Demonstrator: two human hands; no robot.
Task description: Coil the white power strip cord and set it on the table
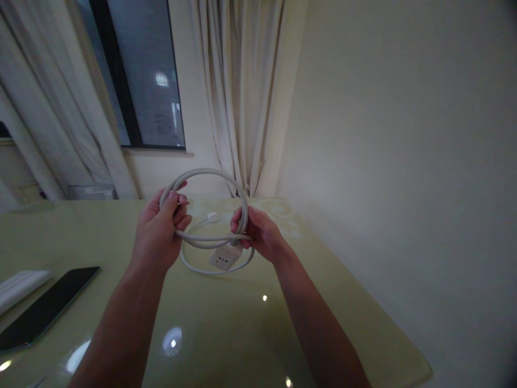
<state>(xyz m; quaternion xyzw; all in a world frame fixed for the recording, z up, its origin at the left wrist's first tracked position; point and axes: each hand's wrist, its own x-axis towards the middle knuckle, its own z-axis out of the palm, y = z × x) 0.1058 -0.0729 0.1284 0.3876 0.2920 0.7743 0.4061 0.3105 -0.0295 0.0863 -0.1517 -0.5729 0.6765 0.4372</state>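
A white extension cord hangs in a loose coil between my two hands above the table. My left hand is closed on the coil's left side, with the thumb pressed over the cord. On the right side, my right hand pinches the cord strands near the socket end. Below the coil, close to my right hand, the white socket block shows its slots, tilted. A thinner-looking length of the cord loops down near the tabletop, and a small white end piece, perhaps the plug, shows behind the coil.
The glossy pale green table reflects ceiling lights. At the left lie a black flat tablet-like slab and a white long object. Behind the table are curtains and a window; a plain wall borders the right side.
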